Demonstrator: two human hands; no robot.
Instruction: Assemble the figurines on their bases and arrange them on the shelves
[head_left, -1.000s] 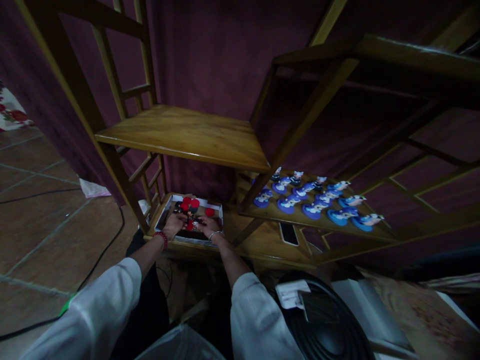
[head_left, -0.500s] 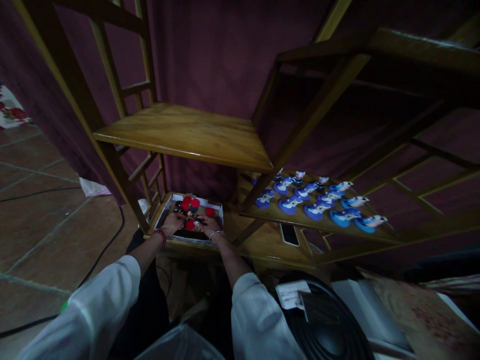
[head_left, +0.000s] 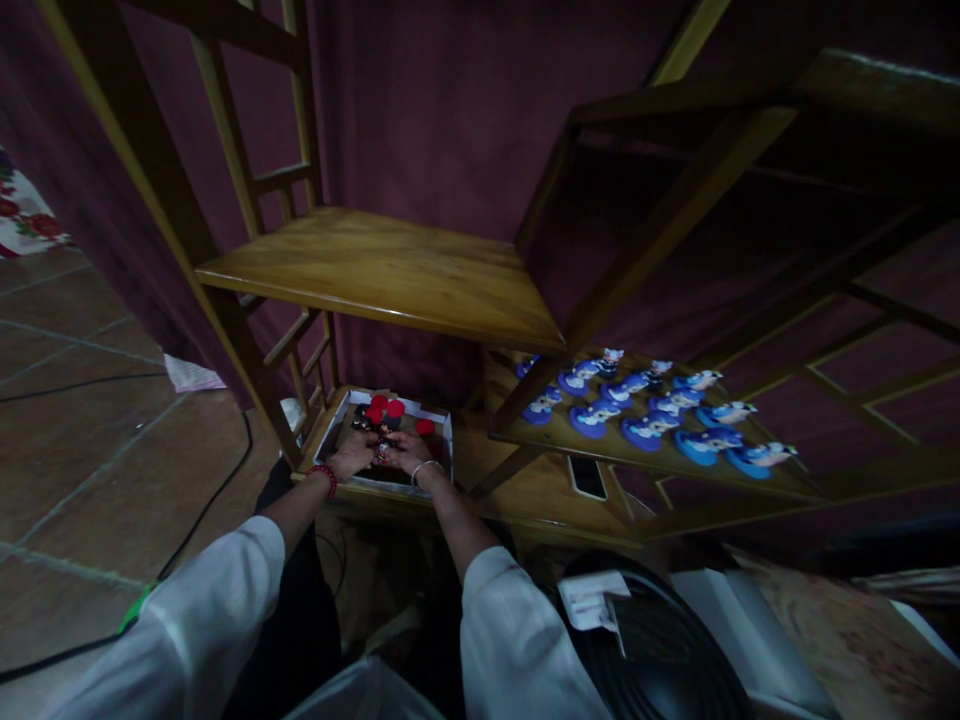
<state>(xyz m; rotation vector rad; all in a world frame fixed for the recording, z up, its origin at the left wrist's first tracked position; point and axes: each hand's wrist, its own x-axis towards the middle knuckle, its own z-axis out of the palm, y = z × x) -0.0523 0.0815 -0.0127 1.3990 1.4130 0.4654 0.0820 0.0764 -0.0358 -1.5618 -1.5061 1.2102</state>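
A shallow white-edged box (head_left: 448,445) rests on the low wooden shelf, and both my hands are inside it. My left hand (head_left: 352,457), a red bead bracelet on its wrist, is closed on the left side of a small dark figurine (head_left: 383,449). From the other side my right hand (head_left: 409,453), with a light bracelet, has its fingers closed on the same figurine. Its lower part is hard to make out in the dim light. Behind the hands lie several red round bases (head_left: 394,408) and dark figurines; another red disc (head_left: 424,427) lies farther right in the box.
Several figurines on blue bases (head_left: 651,428) stand on a raised shelf to the right. Below it lies a phone (head_left: 587,477). A wooden shelf board (head_left: 390,270) overhangs the box from behind. A black cable coil (head_left: 660,650) sits at lower right.
My hands have drawn together around the figurine, the right one moving left relative to the box. A red base that showed between them is now covered. The view has shifted slightly.
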